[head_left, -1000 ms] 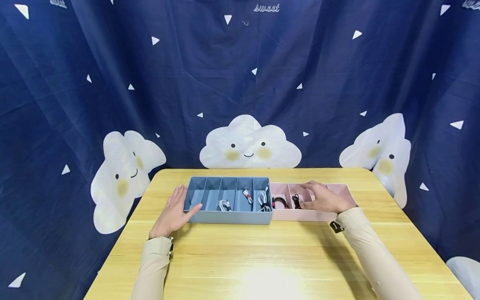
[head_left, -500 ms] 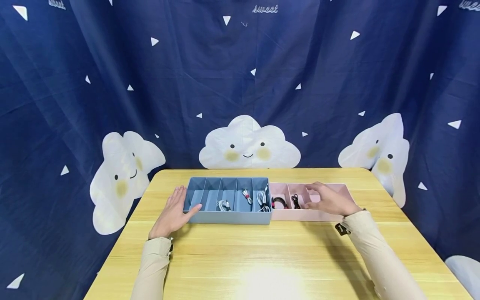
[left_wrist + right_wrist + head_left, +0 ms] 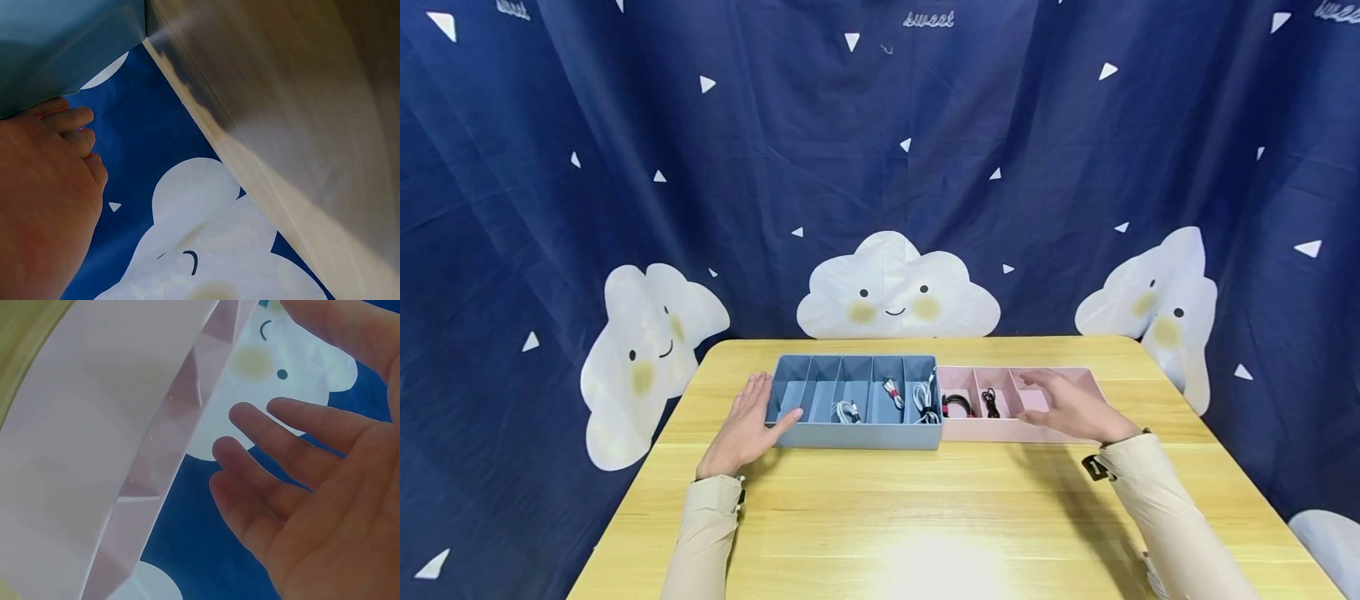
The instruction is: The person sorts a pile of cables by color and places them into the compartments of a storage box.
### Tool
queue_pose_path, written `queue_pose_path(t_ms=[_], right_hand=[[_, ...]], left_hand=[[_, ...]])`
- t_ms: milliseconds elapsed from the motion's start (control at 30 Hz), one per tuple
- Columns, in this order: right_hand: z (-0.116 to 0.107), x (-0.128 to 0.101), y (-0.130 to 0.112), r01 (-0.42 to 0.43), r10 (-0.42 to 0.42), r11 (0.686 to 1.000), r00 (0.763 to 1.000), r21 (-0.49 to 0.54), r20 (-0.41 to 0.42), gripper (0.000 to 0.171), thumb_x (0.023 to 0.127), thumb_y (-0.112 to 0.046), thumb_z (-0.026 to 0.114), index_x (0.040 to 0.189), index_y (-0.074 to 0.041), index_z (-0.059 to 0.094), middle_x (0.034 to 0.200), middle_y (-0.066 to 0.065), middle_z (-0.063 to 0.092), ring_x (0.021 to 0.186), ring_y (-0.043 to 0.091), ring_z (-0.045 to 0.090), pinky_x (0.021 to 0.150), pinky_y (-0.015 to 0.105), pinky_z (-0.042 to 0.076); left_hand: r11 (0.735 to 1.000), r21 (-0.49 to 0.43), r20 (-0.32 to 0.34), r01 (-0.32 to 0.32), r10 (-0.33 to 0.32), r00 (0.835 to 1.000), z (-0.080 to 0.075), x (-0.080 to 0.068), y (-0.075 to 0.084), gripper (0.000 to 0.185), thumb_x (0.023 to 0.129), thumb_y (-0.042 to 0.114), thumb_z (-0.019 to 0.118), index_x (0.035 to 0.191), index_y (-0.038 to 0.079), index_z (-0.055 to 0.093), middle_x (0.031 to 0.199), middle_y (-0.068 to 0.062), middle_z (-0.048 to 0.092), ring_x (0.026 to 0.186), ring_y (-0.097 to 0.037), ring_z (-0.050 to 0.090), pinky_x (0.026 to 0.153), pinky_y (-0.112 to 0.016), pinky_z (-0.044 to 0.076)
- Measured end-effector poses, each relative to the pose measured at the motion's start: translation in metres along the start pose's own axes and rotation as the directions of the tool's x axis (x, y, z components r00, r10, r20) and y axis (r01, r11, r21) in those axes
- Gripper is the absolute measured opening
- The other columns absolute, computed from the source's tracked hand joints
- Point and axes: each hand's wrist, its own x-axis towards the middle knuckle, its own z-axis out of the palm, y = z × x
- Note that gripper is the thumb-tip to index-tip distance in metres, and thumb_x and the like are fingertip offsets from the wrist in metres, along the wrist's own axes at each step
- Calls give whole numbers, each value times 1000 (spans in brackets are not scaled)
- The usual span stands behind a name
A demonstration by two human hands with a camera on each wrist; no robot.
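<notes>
My left hand (image 3: 745,425) rests at the left end of the blue divided box (image 3: 857,436), thumb over its front rim. In the left wrist view the fingers (image 3: 78,119) lie against that box's wall (image 3: 69,56). Over the right part of the pink divided box (image 3: 981,430) hovers my right hand (image 3: 1067,407), fingers spread and holding nothing. White cables sit in the blue box: one bundle (image 3: 847,412) in the middle compartment, a red-tied one (image 3: 893,393) to its right, another (image 3: 925,402) at the right end. Two black cable bundles, one coiled (image 3: 958,405) and one folded (image 3: 991,403), occupy the pink box's left compartments.
Both boxes stand end to end near the back of a wooden table (image 3: 865,508). Behind and beside it hangs a dark blue curtain (image 3: 760,167) with white clouds. The table's right edge runs beyond the right forearm (image 3: 1172,517).
My right hand has drifted right and slightly back from the black folded cable, its fingers spreading a little. The left hand, boxes and cables stay as they were.
</notes>
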Motion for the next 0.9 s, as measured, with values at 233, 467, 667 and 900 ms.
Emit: queue_pose_path(t_ms=[233, 467, 667, 900], right_hand=[[-5, -11, -3, -11, 11, 999, 1000, -38, -5, 67, 89, -19, 80, 140, 16, 52, 136, 33, 62, 133, 53, 53, 112, 67, 42], [-9, -22, -5, 3, -3, 1000, 1000, -23, -19, 61, 90, -17, 79, 141, 7, 56, 133, 31, 64, 132, 53, 55, 108, 67, 45], [-7, -30, -4, 16, -16, 1000, 1000, 17, -27, 58, 92, -15, 78, 144, -4, 56, 142, 23, 62, 129, 45, 61, 105, 63, 50], [-10, -45, -4, -22, 23, 1000, 999, 13, -27, 56, 93, -17, 77, 143, -1, 58, 138, 27, 64, 131, 45, 59, 105, 62, 50]], left_hand=[[1000, 0, 3, 2, -2, 1000, 0, -1, -1, 110, 97, 75, 47, 165, -2, 10, 174, -21, 6, 163, -39, 0, 131, -62, 8], [1000, -1, 1, -2, 2, 1000, 0, -2, 0, 109, 96, 74, 48, 164, -2, 10, 174, -22, 7, 163, -40, 1, 130, -63, 9], [1000, -2, -2, -5, 5, 1000, 0, 0, 1, 109, 97, 75, 48, 164, -3, 12, 174, -22, 8, 163, -39, 1, 130, -63, 10], [1000, -5, 3, 1, -1, 1000, -1, 0, 1, 110, 96, 76, 47, 165, -2, 11, 174, -21, 7, 164, -38, 0, 131, -62, 8]])
